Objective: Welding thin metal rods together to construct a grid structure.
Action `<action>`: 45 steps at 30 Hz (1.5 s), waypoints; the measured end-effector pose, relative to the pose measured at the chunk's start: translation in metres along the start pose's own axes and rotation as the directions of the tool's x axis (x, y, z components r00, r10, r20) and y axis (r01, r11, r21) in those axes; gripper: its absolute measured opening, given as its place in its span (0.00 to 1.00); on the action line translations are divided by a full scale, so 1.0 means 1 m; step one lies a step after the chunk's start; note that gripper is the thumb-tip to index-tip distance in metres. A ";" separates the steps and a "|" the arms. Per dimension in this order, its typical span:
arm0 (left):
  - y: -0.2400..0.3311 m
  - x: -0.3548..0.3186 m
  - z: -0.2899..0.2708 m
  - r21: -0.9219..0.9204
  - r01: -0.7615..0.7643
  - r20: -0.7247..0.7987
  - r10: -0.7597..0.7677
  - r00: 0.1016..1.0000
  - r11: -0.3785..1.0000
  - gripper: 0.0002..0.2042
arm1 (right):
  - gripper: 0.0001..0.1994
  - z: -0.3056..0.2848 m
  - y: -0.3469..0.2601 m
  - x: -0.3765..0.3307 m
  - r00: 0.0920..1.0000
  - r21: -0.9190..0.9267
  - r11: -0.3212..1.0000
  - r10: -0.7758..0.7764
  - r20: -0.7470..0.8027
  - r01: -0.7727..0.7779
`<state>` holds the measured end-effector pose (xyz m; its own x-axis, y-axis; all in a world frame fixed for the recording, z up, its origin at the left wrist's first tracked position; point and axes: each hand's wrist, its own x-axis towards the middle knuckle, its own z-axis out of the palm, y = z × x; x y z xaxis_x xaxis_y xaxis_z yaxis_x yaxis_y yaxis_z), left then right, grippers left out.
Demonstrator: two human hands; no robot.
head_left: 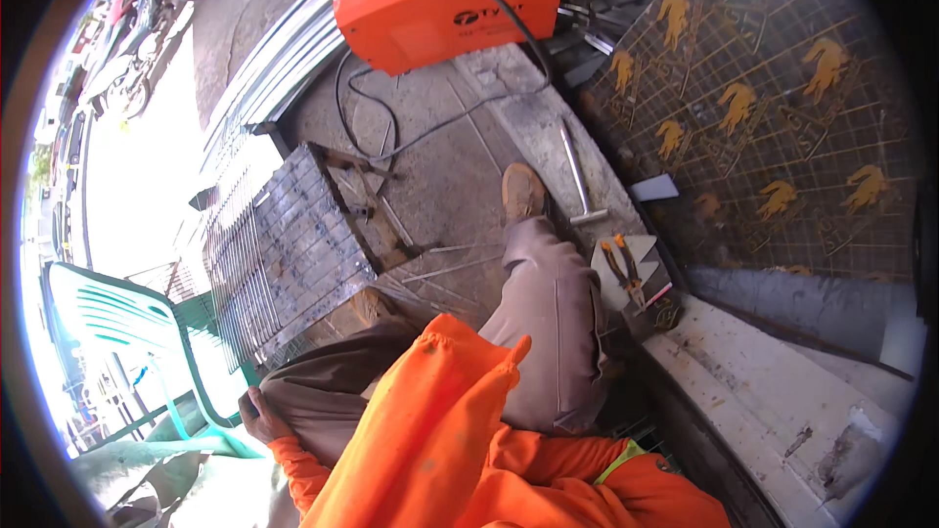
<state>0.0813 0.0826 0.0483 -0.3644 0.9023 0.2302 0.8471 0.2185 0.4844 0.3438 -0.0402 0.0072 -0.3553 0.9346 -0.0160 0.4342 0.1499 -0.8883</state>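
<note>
My left hand (262,418) rests against the outer side of my left leg, beside the green plastic chair (186,352). Its fingers are mostly in shadow or turned away, so I cannot make out their pose. An orange sleeve covers my right arm (626,479), which folds in at the lower edge; the right hand itself does not show. In front of my left leg stands a metal work table with a slatted top (303,235). Pliers with orange handles (622,269) and a T-shaped metal tool (579,171) lie to the right of my right leg.
An orange, box-shaped machine (445,10) stands at the far side, with a black cable (430,137) looping over the floor. Thin metal rods (445,269) lie between my feet. A patterned dark board (763,117) leans at the right. Motorcycles (137,29) stand outside at far left.
</note>
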 end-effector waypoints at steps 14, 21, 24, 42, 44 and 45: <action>0.065 -0.021 0.059 -0.539 0.098 0.086 -0.061 0.994 0.836 0.17 | 0.12 -0.054 0.019 0.008 0.993 0.011 0.995 0.097 0.071 -0.098; 0.099 -0.056 0.095 -0.642 0.764 0.761 -0.184 0.622 -0.072 0.41 | 0.13 -0.043 0.038 0.003 0.986 -0.052 0.985 0.165 -0.035 -0.167; 0.088 -0.050 0.085 -0.694 0.705 0.720 -0.154 0.677 -0.146 0.41 | 0.14 -0.034 0.042 0.007 0.980 -0.093 0.977 0.196 0.039 -0.191; 0.082 0.011 0.083 -0.755 0.449 0.605 -0.245 0.757 -0.477 0.45 | 0.17 -0.034 0.017 0.027 0.931 -0.093 0.943 0.330 0.157 -0.318; 0.082 0.020 0.085 -0.778 0.400 0.540 -0.191 0.820 -0.485 0.41 | 0.17 -0.034 0.018 0.028 0.937 -0.098 0.946 0.321 0.140 -0.310; 0.078 0.028 0.096 -0.730 0.381 0.562 -0.181 0.807 -0.567 0.34 | 0.17 -0.034 0.018 0.028 0.939 -0.111 0.947 0.316 0.139 -0.302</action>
<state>0.1737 0.1608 0.0118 -0.2300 0.8976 -0.3761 -0.9018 -0.0513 0.4291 0.3696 -0.0001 0.0063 -0.3116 0.8797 -0.3592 0.6104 -0.1043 -0.7852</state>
